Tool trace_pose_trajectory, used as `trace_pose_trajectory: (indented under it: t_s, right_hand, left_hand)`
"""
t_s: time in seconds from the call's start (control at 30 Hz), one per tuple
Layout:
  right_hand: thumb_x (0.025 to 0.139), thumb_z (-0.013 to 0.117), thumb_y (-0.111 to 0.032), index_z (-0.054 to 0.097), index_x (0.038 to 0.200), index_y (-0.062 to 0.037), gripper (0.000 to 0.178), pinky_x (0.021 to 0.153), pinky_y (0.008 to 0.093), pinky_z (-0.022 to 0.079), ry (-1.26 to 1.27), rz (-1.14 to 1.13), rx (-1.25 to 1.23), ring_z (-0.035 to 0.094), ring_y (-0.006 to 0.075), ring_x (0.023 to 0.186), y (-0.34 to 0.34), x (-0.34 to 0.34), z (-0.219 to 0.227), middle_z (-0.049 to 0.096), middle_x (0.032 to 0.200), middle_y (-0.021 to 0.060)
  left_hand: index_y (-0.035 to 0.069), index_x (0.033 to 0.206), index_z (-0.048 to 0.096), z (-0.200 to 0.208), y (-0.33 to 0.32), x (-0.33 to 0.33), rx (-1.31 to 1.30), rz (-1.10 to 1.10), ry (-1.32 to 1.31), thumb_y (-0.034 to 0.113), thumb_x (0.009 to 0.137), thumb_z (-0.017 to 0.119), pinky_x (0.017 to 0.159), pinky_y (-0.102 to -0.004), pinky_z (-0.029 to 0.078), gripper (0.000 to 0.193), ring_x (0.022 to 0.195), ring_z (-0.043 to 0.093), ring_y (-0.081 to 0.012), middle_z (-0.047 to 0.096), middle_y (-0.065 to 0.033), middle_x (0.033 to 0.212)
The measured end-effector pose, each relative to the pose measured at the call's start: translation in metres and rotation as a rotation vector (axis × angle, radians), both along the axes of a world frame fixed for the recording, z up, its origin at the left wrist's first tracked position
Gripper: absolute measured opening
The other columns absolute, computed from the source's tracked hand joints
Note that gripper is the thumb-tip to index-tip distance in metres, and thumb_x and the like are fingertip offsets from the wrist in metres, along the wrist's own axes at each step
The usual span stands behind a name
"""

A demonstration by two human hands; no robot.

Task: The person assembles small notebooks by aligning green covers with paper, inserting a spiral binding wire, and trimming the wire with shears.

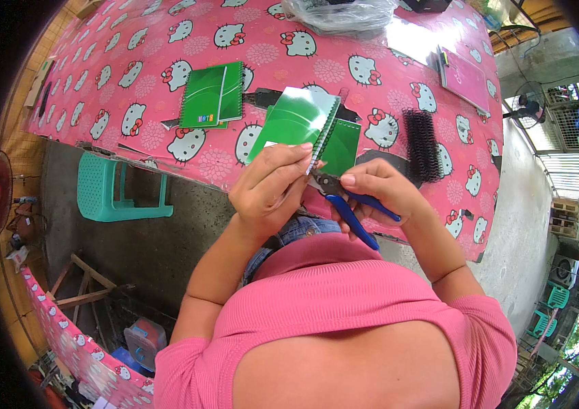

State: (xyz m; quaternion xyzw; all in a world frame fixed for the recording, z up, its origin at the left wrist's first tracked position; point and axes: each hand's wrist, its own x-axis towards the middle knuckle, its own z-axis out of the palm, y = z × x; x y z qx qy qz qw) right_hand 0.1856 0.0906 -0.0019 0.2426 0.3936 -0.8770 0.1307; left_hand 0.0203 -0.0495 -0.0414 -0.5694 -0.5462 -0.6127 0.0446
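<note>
My left hand is closed on the lower end of a green spiral notebook, which I hold tilted above the table's near edge. In my right hand are cutting pliers with blue handles. Their jaws meet the bottom end of the notebook's wire spine, beside my left fingertips; whether they are closed on the wire I cannot tell. Behind the held notebook, another green notebook lies on the table. Further left rests a small stack of green spiral notebooks.
A bundle of black spiral coils lies right of my hands on the pink patterned table. A pink notebook sits at the far right, a clear plastic bag at the far edge. A green stool stands left, below table height.
</note>
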Motion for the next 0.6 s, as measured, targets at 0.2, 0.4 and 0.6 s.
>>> trace_pose_trajectory:
  t_s: [0.2,0.4,0.6]
  right_hand:
    - [0.091,0.064,-0.028,0.062,0.105,0.0004,0.031,0.075,0.0370,0.049,0.126,0.217,1.424,0.063,0.0264,0.087,0.021,0.020,0.030,0.065,0.097,0.0146]
    - [0.092,0.061,-0.031,0.055,0.119,-0.0083,0.036,0.090,0.0461,0.043,0.249,0.138,2.087,0.056,0.0333,0.100,0.082,-0.007,-0.017,0.055,0.115,0.0143]
    - [0.093,0.060,-0.033,0.056,0.120,-0.0129,0.035,0.089,0.0451,0.043,0.361,0.180,2.236,0.057,0.0306,0.103,0.094,-0.017,-0.032,0.056,0.119,0.0112]
  left_hand:
    - [0.001,0.086,0.063,-0.010,-0.017,-0.006,-0.360,-0.164,0.097,-0.003,0.068,0.078,0.085,-0.0394,0.053,0.024,0.103,0.064,-0.0310,0.065,-0.0164,0.116]
    - [0.008,0.092,0.055,-0.010,-0.002,-0.007,-0.448,-0.114,0.404,0.013,0.077,0.072,0.105,-0.0496,0.034,0.022,0.122,0.053,-0.0305,0.059,-0.0118,0.129]
    - [0.009,0.094,0.056,-0.011,-0.004,-0.007,-0.462,-0.112,0.383,0.012,0.075,0.073,0.104,-0.0497,0.035,0.026,0.121,0.054,-0.0288,0.059,-0.0111,0.129]
